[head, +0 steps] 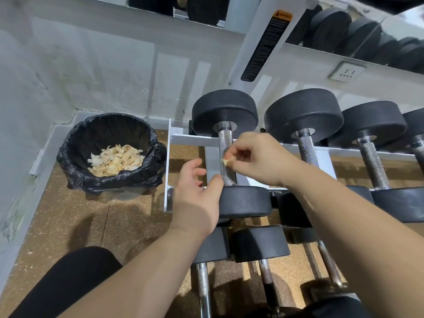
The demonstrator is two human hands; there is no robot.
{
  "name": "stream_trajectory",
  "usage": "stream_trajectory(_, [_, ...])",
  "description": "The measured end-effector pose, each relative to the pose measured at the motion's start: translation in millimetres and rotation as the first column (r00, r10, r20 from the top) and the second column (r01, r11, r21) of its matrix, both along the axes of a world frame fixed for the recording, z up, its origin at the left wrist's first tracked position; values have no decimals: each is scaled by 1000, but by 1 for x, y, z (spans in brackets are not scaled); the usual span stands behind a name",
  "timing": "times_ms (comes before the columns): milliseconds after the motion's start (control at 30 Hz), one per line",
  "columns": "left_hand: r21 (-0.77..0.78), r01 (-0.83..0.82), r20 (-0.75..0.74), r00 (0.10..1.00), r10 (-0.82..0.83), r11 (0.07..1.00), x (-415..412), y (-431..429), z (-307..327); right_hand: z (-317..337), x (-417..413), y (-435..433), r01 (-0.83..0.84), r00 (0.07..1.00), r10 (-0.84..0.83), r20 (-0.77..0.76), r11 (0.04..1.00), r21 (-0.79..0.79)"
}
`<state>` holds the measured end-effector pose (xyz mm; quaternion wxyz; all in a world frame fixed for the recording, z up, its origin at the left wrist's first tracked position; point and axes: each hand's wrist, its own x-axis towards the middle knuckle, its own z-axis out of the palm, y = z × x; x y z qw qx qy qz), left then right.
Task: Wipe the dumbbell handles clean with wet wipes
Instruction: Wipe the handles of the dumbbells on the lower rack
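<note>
At six o'clock, nearest, three chrome handles of lower-tier dumbbells (204,290) showed; a black-clad knee (68,283) lay at seven o'clock. Centre, the left hand (195,189) was relaxed, fingers apart and gripping nothing, its thumb beside the near end of the knurled handle (225,143). The right hand (259,159) had its fingertips pinched together on one small crumpled wet wipe (226,161), pressed against that handle. The handle belonged to the leftmost dumbbell (224,111) of four on the white rack (190,138). At nine o'clock stood one black-lined bin (75,143) holding a heap of used wipes (115,159); at one o'clock, one wall socket (346,71).
</note>
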<state>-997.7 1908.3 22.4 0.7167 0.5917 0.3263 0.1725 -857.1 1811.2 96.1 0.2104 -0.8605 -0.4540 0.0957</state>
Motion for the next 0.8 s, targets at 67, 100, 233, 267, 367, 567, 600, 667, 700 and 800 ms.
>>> stream_trajectory(67, [11,-1,0,1000,1,1000,-2,0,1,-1,-5,-10,-12,997,13,-77,1000,11])
stream_trajectory(100, [15,-1,1,1000,1,1000,-2,0,1,-3,-6,-9,-15,998,16,-63,1000,17])
stream_trajectory(233, [27,41,-22,999,-41,999,-5,2,3,-8,1,14,67,997,-71,27,988,141])
stream_trajectory(267, [38,52,-27,998,-51,998,-5,2,3,-8,3,19,111,993,-118,32,980,167])
stream_trajectory(367, [72,49,-52,998,-45,996,-5,3,1,-10,5,21,212,977,-215,-5,958,194])
stream_trajectory(567, [55,22,-64,998,-18,998,-8,1,1,2,-13,-5,5,982,0,-191,1000,25])
stream_trajectory(600, [44,23,-68,997,-20,999,-8,0,1,2,-11,-6,-5,984,10,-178,1000,23])
stream_trajectory(667, [26,22,-75,997,-20,999,-8,1,3,-1,-3,1,24,998,-21,-65,998,56])
stream_trajectory(700, [20,24,-73,997,-22,1000,-8,1,4,-4,3,7,58,998,-59,14,994,91])
stream_trajectory(800, [24,37,-77,996,-35,999,-8,2,6,-4,13,19,194,977,-206,49,963,185])
